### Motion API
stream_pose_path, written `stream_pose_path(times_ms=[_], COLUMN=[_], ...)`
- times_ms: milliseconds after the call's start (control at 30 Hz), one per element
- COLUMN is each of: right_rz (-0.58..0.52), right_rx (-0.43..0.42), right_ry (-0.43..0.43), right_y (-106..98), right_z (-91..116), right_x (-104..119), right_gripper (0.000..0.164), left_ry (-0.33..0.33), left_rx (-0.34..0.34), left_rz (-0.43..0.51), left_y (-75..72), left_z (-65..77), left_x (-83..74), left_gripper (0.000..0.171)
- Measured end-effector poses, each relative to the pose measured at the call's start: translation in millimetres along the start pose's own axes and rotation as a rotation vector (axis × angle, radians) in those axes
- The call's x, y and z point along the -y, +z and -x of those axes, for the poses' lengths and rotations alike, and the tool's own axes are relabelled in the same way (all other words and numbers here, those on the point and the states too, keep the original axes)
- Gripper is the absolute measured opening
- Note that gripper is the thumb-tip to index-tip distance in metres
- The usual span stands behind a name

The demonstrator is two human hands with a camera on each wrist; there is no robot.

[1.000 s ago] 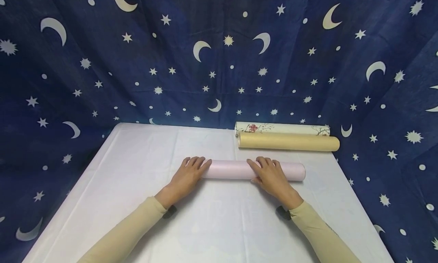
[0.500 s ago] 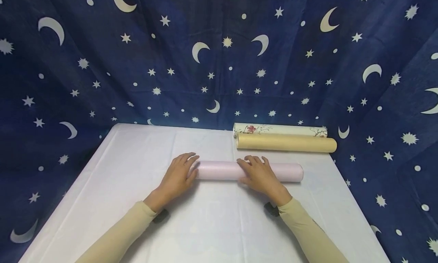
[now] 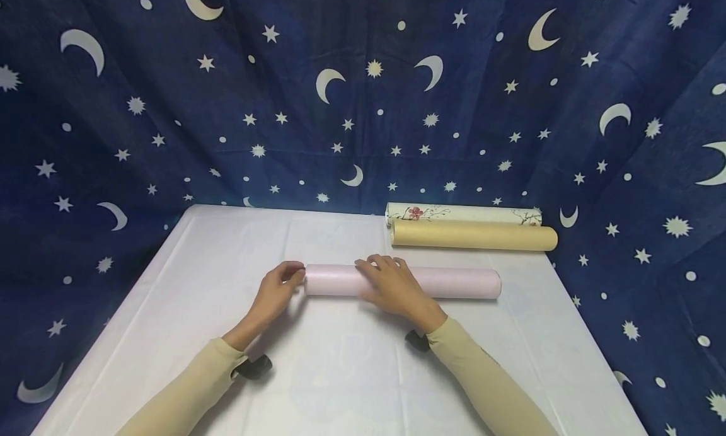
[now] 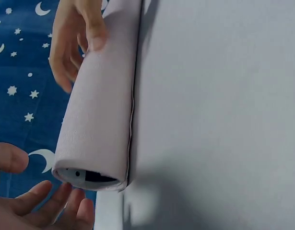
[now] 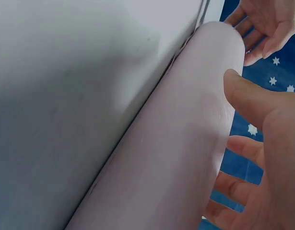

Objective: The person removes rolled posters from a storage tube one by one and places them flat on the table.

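Observation:
A pale pink roll of sheet material (image 3: 459,283) lies crosswise on the table. My left hand (image 3: 276,291) is at its left end, fingers loosely bent; in the left wrist view the thumb (image 4: 12,157) and fingertips stand around the hollow end without closing on it, the fingertips close to the rim. My right hand (image 3: 394,288) lies over the roll left of its middle. In the right wrist view its thumb (image 5: 248,96) and spread fingers are along one side of the roll, not gripping it; whether each fingertip touches cannot be told.
Behind, at the back right of the white-covered table (image 3: 340,373), lie a yellow roll (image 3: 476,235) and a white roll with red flowers and branches (image 3: 465,213). A blue curtain (image 3: 283,96) with moons and stars hangs around the table.
Both hands have moved left. The left hand has come off the roll's top to its end, baring that end; the right hand has slid left along the roll, which stays nearly in place.

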State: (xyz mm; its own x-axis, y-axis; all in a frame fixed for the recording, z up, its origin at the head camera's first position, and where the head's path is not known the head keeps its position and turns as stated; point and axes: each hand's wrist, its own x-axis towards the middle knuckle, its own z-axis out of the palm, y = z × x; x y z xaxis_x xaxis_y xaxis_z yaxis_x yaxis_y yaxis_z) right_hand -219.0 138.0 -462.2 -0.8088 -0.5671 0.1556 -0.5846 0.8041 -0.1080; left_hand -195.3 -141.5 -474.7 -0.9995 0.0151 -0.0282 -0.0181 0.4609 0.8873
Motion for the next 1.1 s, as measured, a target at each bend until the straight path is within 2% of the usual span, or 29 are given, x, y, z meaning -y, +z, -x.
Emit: stream_pose_path(times_ms=[133,333,433,667,833,1100], right_rz=[-0.005,-0.028,-0.032,-0.042,-0.011,0.015], right_rx=[0.02,0.043,0.056,0.077,0.084,0.086], right_ry=[-0.011,-0.015,-0.015,-0.018,-0.016,-0.019], right_y=[3,7,9,13,17,21], right_z=[-8,-18,-23,-32,-35,-39], right_x=[7,17,21,29,32,33], right_gripper=[0.064,0.065,0.066,0.068,0.071,0.077], left_ry=[-0.103,-0.176,-0.19,-0.19,-0.201,-0.209], left_rx=[0.049,0.072,0.092,0.14,0.137,0.191], left_rz=[0.097,0.155,0.158,0.233,0.245,0.285], left_y=[2.5,6.8,9.1,14.2,18.6,22.0], left_z=[-0.4,-0.3,-0.2,-1.4,-2.0,-3.5], left_x=[1.8,4.2,5.3,8.5,9.3,8.5], left_gripper=[0.041,0.046,0.048,0.047,0.044,0.05])
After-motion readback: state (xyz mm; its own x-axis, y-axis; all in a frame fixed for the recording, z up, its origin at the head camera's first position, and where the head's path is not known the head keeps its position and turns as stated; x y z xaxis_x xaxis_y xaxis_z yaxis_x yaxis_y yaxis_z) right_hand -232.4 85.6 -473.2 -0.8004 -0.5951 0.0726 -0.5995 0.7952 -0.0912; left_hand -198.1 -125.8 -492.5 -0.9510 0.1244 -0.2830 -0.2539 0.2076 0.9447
